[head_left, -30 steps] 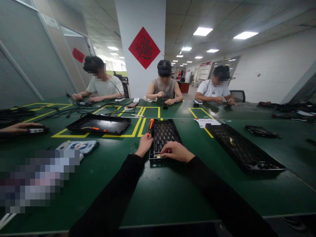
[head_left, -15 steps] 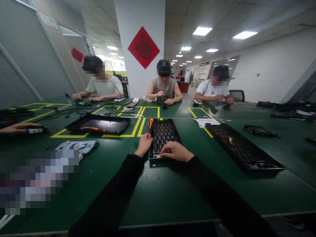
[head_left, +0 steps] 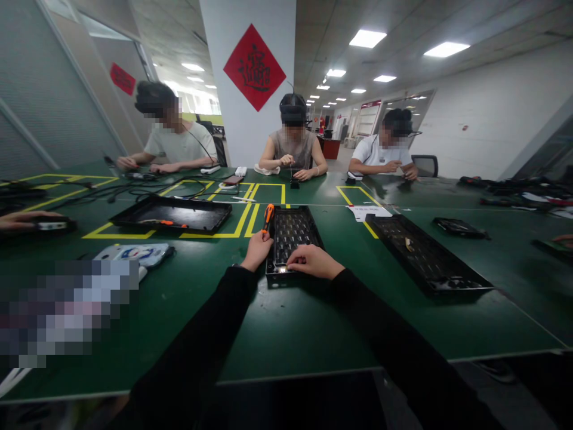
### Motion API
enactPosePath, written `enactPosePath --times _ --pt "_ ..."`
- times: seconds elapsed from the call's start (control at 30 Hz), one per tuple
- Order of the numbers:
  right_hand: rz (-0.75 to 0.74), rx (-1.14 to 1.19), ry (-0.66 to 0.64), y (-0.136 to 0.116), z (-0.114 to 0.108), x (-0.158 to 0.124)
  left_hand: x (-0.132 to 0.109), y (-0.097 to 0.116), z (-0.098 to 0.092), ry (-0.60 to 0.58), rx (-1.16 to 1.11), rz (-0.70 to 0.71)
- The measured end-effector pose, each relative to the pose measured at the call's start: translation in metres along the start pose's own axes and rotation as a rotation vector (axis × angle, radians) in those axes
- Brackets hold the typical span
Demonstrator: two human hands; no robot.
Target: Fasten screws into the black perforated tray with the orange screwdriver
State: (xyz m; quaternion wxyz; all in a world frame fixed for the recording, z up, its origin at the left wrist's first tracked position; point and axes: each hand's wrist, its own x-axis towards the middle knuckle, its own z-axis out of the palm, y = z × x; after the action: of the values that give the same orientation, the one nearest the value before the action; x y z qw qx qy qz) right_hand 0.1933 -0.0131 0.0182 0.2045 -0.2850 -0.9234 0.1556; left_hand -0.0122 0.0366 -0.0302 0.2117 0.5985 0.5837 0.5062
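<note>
A black slotted tray (head_left: 293, 230) lies on the green table in front of me. My left hand (head_left: 256, 251) is closed round a screwdriver with an orange and black handle (head_left: 268, 216), held upright at the tray's left edge. My right hand (head_left: 313, 261) rests on the tray's near end, fingers curled and pinched over something small that I cannot make out. Both arms are in black sleeves.
A long black tray (head_left: 425, 257) lies to the right, a flat black tray (head_left: 172, 214) to the left inside yellow tape lines. Three people work at the far side. Another person's hand (head_left: 24, 220) rests at the left edge. Cables lie at the back left.
The view has tilted upward a little, so everything sits higher in the picture. My hands stay at the tray as before.
</note>
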Motion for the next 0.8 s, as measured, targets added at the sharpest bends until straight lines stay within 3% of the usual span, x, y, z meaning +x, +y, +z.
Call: enactPosePath --times 0.8 --pt "-0.043 0.012 0.004 0.0043 0.0015 0.0004 -0.0003 -0.0004 -0.0008 -0.023 -0.005 -0.009"
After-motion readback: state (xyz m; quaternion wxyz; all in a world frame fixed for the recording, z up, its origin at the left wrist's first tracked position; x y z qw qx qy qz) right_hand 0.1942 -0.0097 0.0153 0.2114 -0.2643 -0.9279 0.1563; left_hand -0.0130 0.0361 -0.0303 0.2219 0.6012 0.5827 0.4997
